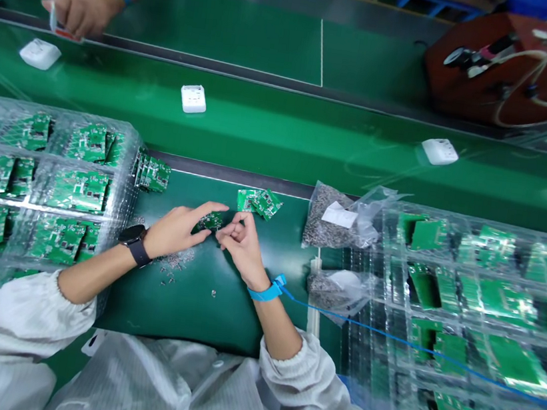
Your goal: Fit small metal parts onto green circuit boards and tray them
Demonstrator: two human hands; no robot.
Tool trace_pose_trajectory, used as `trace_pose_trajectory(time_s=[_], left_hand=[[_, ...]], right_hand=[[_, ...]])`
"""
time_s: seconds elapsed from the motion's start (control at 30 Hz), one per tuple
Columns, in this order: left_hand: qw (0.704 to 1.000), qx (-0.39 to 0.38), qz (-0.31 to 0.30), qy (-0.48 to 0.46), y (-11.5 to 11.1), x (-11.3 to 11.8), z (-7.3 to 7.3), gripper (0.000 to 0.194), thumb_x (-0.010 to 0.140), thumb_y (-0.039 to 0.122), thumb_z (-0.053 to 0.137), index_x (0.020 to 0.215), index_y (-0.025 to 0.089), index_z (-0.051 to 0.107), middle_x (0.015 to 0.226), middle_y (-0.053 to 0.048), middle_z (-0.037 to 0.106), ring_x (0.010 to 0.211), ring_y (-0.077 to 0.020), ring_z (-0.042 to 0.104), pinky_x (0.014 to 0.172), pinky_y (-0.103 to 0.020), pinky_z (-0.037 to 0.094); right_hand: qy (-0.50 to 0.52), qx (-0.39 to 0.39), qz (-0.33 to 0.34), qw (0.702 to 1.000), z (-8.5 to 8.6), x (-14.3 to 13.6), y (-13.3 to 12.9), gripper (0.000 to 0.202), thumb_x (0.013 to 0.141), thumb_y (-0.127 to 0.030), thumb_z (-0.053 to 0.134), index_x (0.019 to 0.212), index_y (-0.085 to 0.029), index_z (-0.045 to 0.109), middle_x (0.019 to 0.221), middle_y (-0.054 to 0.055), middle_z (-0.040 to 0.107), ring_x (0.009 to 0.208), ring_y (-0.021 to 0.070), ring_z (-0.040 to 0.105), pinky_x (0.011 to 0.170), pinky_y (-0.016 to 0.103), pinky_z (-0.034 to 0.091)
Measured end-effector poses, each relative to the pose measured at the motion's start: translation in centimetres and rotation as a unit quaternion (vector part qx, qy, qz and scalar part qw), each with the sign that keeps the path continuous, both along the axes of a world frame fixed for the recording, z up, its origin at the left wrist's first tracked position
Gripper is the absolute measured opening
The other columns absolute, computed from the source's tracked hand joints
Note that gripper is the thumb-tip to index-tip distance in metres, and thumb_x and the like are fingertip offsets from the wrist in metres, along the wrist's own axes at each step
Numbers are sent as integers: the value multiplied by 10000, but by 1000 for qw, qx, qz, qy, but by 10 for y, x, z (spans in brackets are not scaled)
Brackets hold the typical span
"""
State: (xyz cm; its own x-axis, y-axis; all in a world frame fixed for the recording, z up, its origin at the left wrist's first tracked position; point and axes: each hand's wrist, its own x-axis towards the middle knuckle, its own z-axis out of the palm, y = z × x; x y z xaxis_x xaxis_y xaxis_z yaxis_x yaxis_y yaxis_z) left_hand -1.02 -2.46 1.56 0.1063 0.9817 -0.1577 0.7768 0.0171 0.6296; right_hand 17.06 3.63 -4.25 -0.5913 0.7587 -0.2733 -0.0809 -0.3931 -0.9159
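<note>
My left hand, with a black watch on its wrist, grips a small green circuit board between thumb and fingers. At the board's right edge, my right hand is closed in a pinch; whatever its fingertips hold is too small to make out. A blue strap with a cord circles the right wrist. Tiny metal parts lie scattered below my left hand, and a single small part sits apart on the green mat. Beyond my hands are a few overlapping circuit boards.
Clear divided trays of boards flank me, a left tray and a right tray. Boards stand by the left one. A bag and another bag hold small parts. White cases dot the green belt; across it is another person's hand.
</note>
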Motion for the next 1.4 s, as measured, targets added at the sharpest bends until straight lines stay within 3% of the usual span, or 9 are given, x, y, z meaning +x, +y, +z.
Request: trace_pose_trajectory(time_s=[0.2, 0.4, 0.57, 0.73, 1.2, 1.4], left_hand=[[1000, -1, -4, 21, -1, 2, -1, 576, 946, 288, 529, 1511, 290, 414, 1144, -27, 742, 586, -170, 620, 624, -279, 416], [999, 23, -30, 12, -1, -1, -6, 326, 958, 277, 528, 1278, 270, 590, 1061, -14, 754, 824, -218, 709, 713, -288, 457], [997, 38, -67, 1, 0, -3, -7, 267, 964, 239, 520, 1201, 265, 639, 1165, -27, 739, 1020, -228, 707, 787, -287, 474], [997, 27, -71, -18, 2, -4, -3, 304, 946, 208, 515, 1199, 274, 670, 1141, -22, 737, 1003, -216, 699, 810, -292, 477], [997, 2, -79, -3, 6, -4, 2, 291, 920, 183, 504, 1137, 261, 683, 1089, -26, 742, 932, -216, 691, 771, -291, 454], [999, 18, -14, -40, 4, -1, -1, 267, 939, 197, 496, 1146, 253, 656, 1145, -15, 749, 1001, -214, 701, 861, -308, 484]], right_hand=[[-3, -12, 11, 1000, 1, 1, 2, 452, 727, -255, 752, 955, -276, 362, 670, -130, 565, 535, 96, 513, 521, 220, 421], [-18, -3, 4, 1000, -1, 0, 1, 456, 718, -259, 749, 940, -278, 351, 660, -131, 562, 509, 93, 480, 500, 215, 390], [-20, 15, -11, 1000, -2, -2, -1, 432, 705, -244, 748, 901, -264, 363, 675, -116, 557, 562, 89, 488, 573, 217, 397], [-29, 30, -17, 999, -1, -1, 0, 420, 694, -243, 750, 864, -255, 366, 697, -101, 550, 615, 96, 519, 642, 234, 424], [-30, 25, -27, 999, 1, -3, -1, 388, 681, -218, 747, 813, -246, 382, 683, -96, 531, 615, 96, 501, 620, 232, 400], [-17, 6, 6, 1000, -1, 0, 1, 430, 734, -311, 784, 882, -259, 383, 749, -71, 648, 618, 112, 570, 611, 249, 460]])
